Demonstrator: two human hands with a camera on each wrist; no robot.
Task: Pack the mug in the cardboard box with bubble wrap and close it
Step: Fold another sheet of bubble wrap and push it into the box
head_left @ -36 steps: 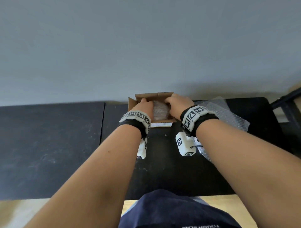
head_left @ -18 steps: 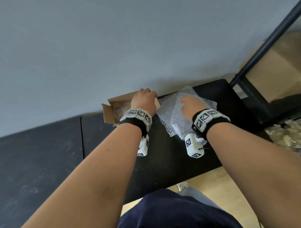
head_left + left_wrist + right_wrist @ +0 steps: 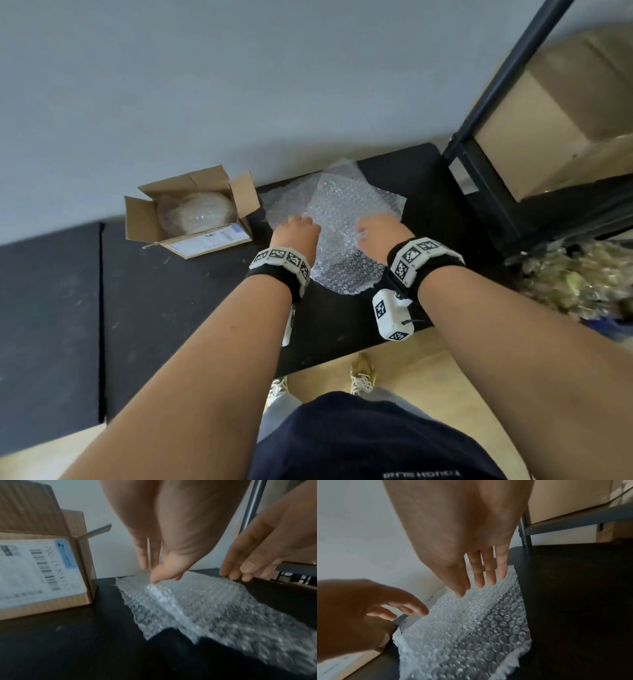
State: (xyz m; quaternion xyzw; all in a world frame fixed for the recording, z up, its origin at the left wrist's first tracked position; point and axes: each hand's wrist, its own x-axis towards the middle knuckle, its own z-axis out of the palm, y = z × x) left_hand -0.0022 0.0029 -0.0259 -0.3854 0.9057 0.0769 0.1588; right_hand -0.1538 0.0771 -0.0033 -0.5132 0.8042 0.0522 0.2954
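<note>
An open cardboard box [image 3: 144,222] stands at the back of the black table [image 3: 178,308], flaps up, with a bubble-wrapped bundle [image 3: 198,214] inside; the mug itself is hidden. The box's labelled side [image 3: 39,572] shows in the left wrist view. To its right a loose bubble wrap sheet [image 3: 346,212] lies flat. My left hand [image 3: 301,219] is at the sheet's left edge, fingers pointing down and thumb tip touching the wrap [image 3: 197,601]. My right hand [image 3: 364,228] rests straight fingertips [image 3: 479,582] on the sheet [image 3: 471,635]. Neither hand holds anything.
A black metal shelf frame [image 3: 486,113] with large cardboard boxes [image 3: 555,113] rises just right of the table. A heap of crumpled packing material [image 3: 575,277] lies below it. A grey wall runs behind the table. The table's front edge is close to my body.
Both hands left the box: the right went to the bubble wrap sheet first, then the left followed. The box now stands unheld, and the view has swung right.
</note>
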